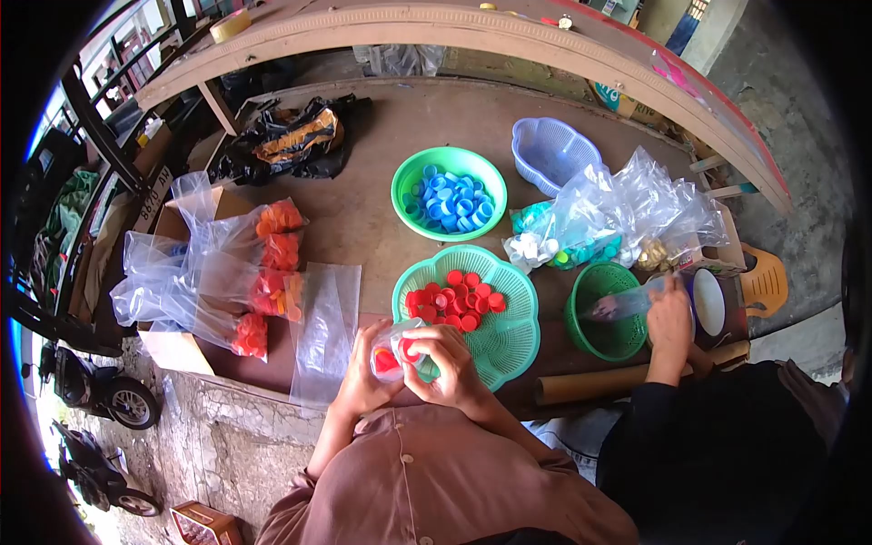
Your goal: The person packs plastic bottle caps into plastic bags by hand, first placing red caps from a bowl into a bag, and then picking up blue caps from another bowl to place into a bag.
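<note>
In front of my chest, my left hand (pixel 363 371) is closed around a small clear plastic bag (pixel 385 356) with red caps inside. My right hand (pixel 447 365) is at the bag's mouth, its fingers closed on a red bottle cap (pixel 413 349). Just beyond my hands, a mint-green scalloped basket (pixel 513 341) holds a heap of red bottle caps (pixel 459 298). Flat clear plastic bags (pixel 327 318) lie to the left of my left hand.
Behind stands a green bowl (pixel 401 186) of blue caps, beside a purple basket (pixel 554 154). Filled bags of red caps (pixel 280 250) lie left, bags of mixed caps (pixel 590 245) right. A co-worker's hand (pixel 669 318) holds a bag over a dark green basket (pixel 578 304).
</note>
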`<control>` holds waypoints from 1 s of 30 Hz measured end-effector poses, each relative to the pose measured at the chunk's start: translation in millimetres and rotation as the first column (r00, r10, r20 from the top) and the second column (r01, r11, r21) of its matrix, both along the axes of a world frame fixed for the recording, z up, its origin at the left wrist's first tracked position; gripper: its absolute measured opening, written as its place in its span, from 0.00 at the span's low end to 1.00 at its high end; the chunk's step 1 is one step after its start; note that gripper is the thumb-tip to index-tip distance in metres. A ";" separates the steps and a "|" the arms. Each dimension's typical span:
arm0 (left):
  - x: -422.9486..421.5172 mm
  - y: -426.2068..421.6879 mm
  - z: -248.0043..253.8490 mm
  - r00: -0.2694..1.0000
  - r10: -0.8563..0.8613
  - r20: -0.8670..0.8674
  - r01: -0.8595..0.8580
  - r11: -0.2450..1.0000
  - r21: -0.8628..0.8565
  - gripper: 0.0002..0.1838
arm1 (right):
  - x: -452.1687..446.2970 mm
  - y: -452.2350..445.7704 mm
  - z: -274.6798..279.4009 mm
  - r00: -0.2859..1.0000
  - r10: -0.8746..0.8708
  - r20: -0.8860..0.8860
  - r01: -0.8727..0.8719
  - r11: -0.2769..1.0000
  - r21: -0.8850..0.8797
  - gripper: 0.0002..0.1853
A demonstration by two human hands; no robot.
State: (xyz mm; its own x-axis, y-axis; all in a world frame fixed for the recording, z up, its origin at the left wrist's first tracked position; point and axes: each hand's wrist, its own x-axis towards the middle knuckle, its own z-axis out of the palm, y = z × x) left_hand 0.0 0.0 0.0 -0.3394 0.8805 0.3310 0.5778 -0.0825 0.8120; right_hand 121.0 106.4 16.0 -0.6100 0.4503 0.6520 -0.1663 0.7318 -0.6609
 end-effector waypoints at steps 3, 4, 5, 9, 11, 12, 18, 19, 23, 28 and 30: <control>-5.8 2.4 -2.8 1.000 0.000 -0.024 0.000 0.999 0.038 0.41 | -5.8 2.3 1.7 1.000 -0.010 0.014 0.009 0.999 0.052 0.13; -3.8 2.3 -3.3 0.999 0.001 -0.033 0.000 0.999 0.041 0.41 | -4.3 1.5 0.3 0.996 -0.006 0.093 0.001 0.998 0.058 0.13; -2.7 3.3 -3.1 0.999 0.000 -0.042 0.002 0.999 0.039 0.41 | -3.3 0.6 -0.4 0.985 -0.004 0.173 -0.006 0.998 0.058 0.12; 0.5 2.6 -8.2 1.000 -0.006 0.011 0.005 0.997 0.074 0.40 | -0.7 1.9 12.9 0.992 0.003 0.129 -0.024 0.986 0.164 0.14; -0.4 1.2 -6.3 0.999 0.046 -0.008 -0.046 0.999 0.025 0.41 | 5.4 12.2 6.0 0.994 -0.068 0.081 0.056 0.990 0.132 0.13; 1.2 -0.1 -4.7 0.998 0.069 0.013 -0.069 0.997 0.017 0.41 | 9.2 19.9 10.1 0.986 -0.144 0.088 0.136 0.987 0.089 0.11; 0.6 -3.6 -5.0 0.996 0.087 -0.011 -0.086 0.996 0.019 0.41 | 36.4 92.6 -69.4 0.813 -0.398 0.424 0.424 0.905 0.035 0.09; 0.0 -3.3 -6.4 0.997 0.081 -0.015 -0.080 0.996 0.024 0.41 | 37.9 94.7 -75.3 0.778 -0.349 0.523 0.393 0.919 0.029 0.09; 0.3 -3.1 -4.9 0.995 0.094 -0.018 -0.094 0.995 0.028 0.41 | 35.8 85.3 -78.8 0.616 -0.280 0.736 0.325 0.942 0.087 0.10; -0.2 -6.7 -4.4 0.996 0.067 -0.053 -0.064 0.997 0.049 0.41 | 34.9 82.2 -93.2 0.619 -0.374 0.691 0.391 0.909 0.143 0.07; 0.2 -9.5 -6.3 0.997 0.052 -0.060 -0.048 0.997 0.052 0.42 | 37.7 80.4 -89.0 0.647 -0.394 0.653 0.417 0.900 0.129 0.04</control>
State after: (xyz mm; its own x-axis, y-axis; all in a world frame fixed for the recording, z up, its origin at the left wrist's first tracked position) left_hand 0.2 -9.5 -6.3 -0.3604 0.8444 0.3963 0.6306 -0.0925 0.7706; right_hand 158.7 186.8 -73.0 -0.6230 0.7684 0.1461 0.6198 0.5989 -0.5070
